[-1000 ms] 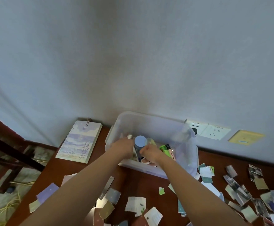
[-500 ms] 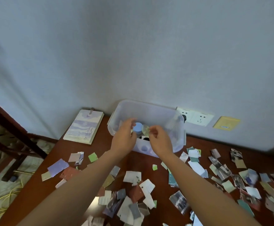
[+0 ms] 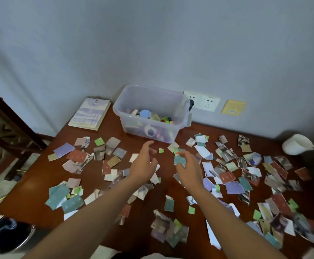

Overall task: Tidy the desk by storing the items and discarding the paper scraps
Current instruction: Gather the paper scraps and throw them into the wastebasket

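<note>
Withdrawn: left fingers [image 3: 149, 144] spread; right fingers [image 3: 189, 157] pinch scrap [image 3: 179, 160].

Head camera — looking steeply down over desk [image 3: 38, 182].

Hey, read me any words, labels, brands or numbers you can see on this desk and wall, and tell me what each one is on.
No text here is legible.
Notebook: marks on the cover, too blurred to read.
Yellow plate on the wall: small blue label, too small to read.
Paper scraps: prints and patterns, no readable words.
</note>
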